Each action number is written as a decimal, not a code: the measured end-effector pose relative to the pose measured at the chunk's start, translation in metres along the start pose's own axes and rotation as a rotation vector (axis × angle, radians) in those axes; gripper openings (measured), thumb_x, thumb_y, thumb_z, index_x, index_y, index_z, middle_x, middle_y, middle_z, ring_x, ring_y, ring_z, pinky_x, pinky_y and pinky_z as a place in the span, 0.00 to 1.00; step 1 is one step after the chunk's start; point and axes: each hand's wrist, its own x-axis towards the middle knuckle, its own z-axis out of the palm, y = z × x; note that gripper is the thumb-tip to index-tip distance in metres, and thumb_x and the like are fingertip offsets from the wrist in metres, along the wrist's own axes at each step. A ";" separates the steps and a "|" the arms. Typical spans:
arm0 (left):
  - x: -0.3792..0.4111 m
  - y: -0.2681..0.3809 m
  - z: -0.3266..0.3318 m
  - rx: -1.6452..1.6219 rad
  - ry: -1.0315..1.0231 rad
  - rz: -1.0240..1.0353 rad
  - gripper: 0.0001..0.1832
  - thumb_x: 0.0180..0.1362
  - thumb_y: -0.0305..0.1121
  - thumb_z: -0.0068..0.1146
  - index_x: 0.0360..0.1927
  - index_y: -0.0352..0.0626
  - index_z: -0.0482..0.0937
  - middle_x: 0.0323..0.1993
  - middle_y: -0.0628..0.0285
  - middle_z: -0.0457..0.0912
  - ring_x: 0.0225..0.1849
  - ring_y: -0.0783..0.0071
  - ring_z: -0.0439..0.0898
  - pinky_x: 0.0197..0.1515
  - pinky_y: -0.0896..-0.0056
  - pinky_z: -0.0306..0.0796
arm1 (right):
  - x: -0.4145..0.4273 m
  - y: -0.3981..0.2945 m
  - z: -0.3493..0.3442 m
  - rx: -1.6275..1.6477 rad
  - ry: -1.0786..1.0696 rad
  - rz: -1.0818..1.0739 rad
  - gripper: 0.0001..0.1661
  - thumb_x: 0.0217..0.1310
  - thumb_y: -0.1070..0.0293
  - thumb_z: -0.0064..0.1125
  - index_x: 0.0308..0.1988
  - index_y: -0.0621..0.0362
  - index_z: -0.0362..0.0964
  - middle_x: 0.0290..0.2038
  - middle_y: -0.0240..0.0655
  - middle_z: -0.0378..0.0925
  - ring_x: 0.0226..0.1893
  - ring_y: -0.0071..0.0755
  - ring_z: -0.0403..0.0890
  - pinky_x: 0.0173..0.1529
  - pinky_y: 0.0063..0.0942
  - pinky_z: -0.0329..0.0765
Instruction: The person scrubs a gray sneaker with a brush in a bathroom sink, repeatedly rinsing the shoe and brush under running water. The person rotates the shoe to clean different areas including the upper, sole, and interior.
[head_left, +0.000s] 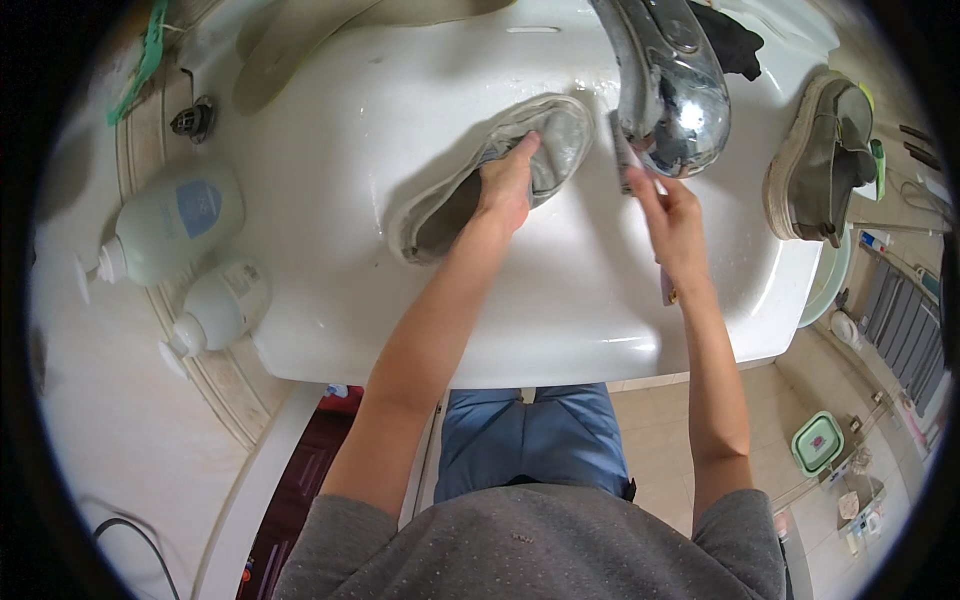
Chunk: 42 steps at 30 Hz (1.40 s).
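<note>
My left hand (508, 186) grips a grey fabric shoe (568, 131) over the white ceramic sink (450, 322). The fingers are inside the shoe's opening, partly hidden, and the thumb lies near the toe part. The shoe lies slantwise, toe end towards the faucet, and looks wet. In my right hand (673, 225) is a scrubbing brush (622, 155); its handle end shows below the fist. The brush head is just left of the chrome faucet (694, 97), apart from the shoe. Whether water runs from the spout is hidden.
A second grey shoe (817, 161) rests on the sink's right rim. Pale insoles (300, 45) lie at the back left. Two pump bottles (180, 221) and a drain strainer (193, 120) stand on the left. Behind the faucet is a dark cloth (727, 41). A green basin (831, 281) sits lower right.
</note>
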 end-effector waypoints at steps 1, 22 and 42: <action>0.001 0.001 -0.001 0.043 0.044 0.017 0.31 0.67 0.47 0.59 0.64 0.32 0.72 0.66 0.55 0.71 0.65 0.66 0.70 0.69 0.67 0.60 | -0.002 -0.002 -0.008 0.044 0.016 0.110 0.28 0.71 0.52 0.59 0.66 0.47 0.71 0.33 0.27 0.82 0.23 0.17 0.70 0.34 0.21 0.73; -0.001 0.020 -0.021 0.006 0.138 -0.021 0.28 0.63 0.41 0.66 0.60 0.33 0.75 0.56 0.57 0.80 0.54 0.67 0.80 0.57 0.64 0.73 | 0.025 -0.026 0.049 -0.022 -0.316 -0.011 0.29 0.74 0.61 0.55 0.69 0.56 0.64 0.52 0.36 0.81 0.48 0.24 0.79 0.58 0.26 0.73; 0.020 -0.003 -0.011 0.753 0.023 0.249 0.22 0.64 0.47 0.58 0.53 0.41 0.84 0.54 0.54 0.84 0.57 0.64 0.79 0.62 0.65 0.68 | 0.031 0.024 0.026 -0.009 -0.468 0.056 0.31 0.75 0.60 0.54 0.71 0.56 0.61 0.63 0.38 0.74 0.57 0.25 0.74 0.65 0.29 0.69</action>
